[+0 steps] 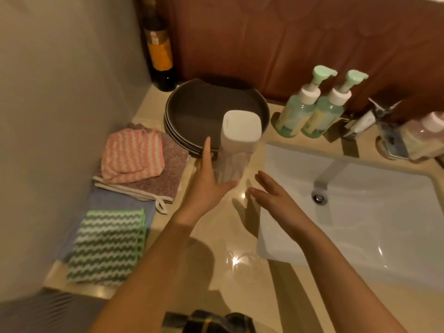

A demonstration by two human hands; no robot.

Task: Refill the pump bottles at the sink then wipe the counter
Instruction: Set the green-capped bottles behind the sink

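Observation:
A clear container with a white square cap [236, 140] stands upright on the beige counter [240, 272] left of the sink [360, 212]. My left hand [206, 181] is beside its lower left, fingers straight, thumb close to its base. My right hand [271, 193] hovers open to the container's right, near the sink's rim, apart from it. Two green pump bottles [310, 109] with mint pump heads stand side by side behind the sink. Folded cloths lie at the left: a pink-striped one [131, 155] and a green-striped one [108, 243].
A stack of dark plates [192, 109] sits just behind the container. A tall dark bottle with an orange label [159, 54] stands in the back corner. The faucet [336, 164] reaches over the basin. A pinkish bottle [430, 131] stands at the far right.

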